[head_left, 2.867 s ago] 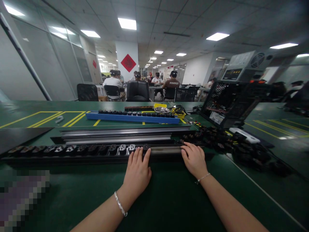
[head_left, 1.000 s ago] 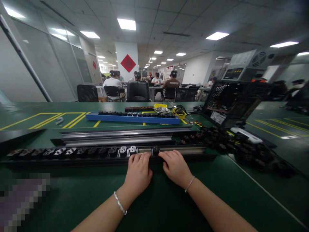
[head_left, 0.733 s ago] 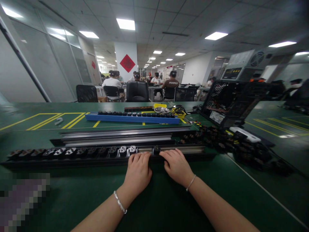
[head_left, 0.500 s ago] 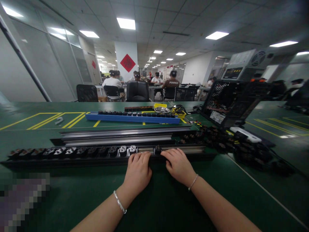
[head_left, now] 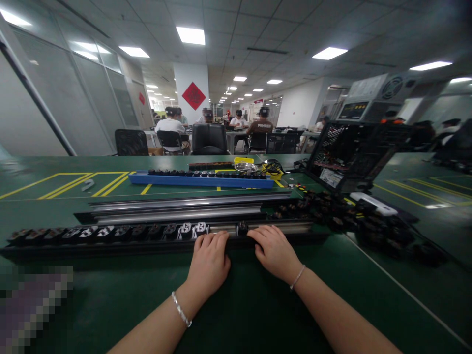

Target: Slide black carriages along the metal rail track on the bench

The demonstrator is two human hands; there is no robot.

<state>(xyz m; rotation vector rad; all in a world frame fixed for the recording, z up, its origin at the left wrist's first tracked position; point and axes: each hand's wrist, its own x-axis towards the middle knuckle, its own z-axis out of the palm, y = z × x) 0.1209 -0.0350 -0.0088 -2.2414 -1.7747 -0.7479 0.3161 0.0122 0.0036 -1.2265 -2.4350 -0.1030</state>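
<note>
Both hands rest palm down on the green table [head_left: 258,305], at the near edge of a long black rail [head_left: 121,244] that runs across the view. The left hand [head_left: 208,258] lies flat with its fingers [head_left: 216,239] side by side, tips on the rail, pinching nothing. The right hand [head_left: 275,250] is just beside it, apart by a small gap, fingers loosely bent and close together, tips also on the rail. It grips nothing that shows.

1 lone socket [head_left: 242,227] sits in the rail just beyond the gap between the hands, nearest the right index finger; whether the finger touches it I cannot tell. To its left a row [head_left: 110,231] of sockets fills the rail out to the left end.

Behind the rail lie 2 silver rails [head_left: 177,207], and further back a blue tray [head_left: 201,180] holding more dark parts. On the right a heap [head_left: 368,227] of black parts spreads in front of a tilted black crate [head_left: 354,155]
</note>
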